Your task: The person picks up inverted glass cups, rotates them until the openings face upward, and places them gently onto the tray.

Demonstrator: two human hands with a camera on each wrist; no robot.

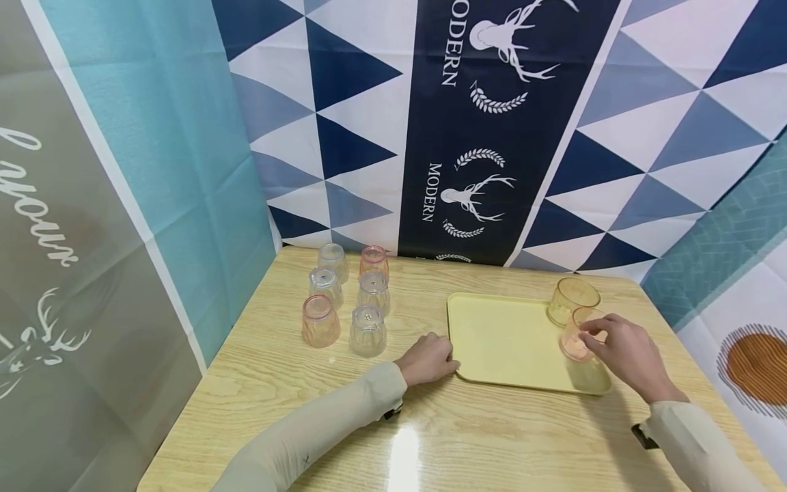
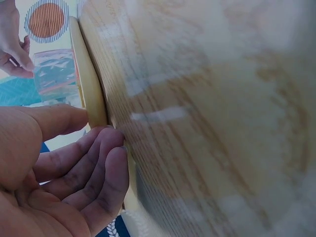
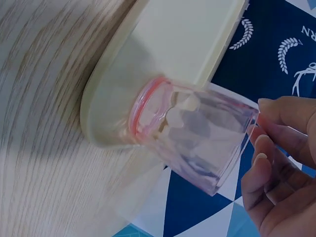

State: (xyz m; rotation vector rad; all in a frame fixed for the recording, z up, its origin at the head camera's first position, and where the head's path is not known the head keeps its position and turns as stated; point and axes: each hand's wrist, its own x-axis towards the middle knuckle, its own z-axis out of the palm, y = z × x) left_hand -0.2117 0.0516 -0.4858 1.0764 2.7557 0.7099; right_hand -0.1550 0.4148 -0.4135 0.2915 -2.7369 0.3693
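Now | right hand [image 1: 627, 355] pinches rim of pink plastic cup [image 1: 576, 336], upright on yellow tray [image 1: 504, 342] at its 4 o'clock corner | cup judged light, stiff, slippery; hold at rim | left hand [image 1: 427, 359] relaxed, touching tray's 9 o'clock edge on table [image 1: 492, 437]

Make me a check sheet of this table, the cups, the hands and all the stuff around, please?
Surface: wooden table, glossy.
Job's things: yellow tray; yellow cup and pink cup upright on its right side.
Clutter: six upside-down cups in two rows, back left.
Hands: right hand holds the pink cup by its rim; left hand rests against the tray's left edge, fingers loosely curled.
Cables: nothing seen.
Surroundings: patterned cloth walls with triangles and deer prints on three sides.
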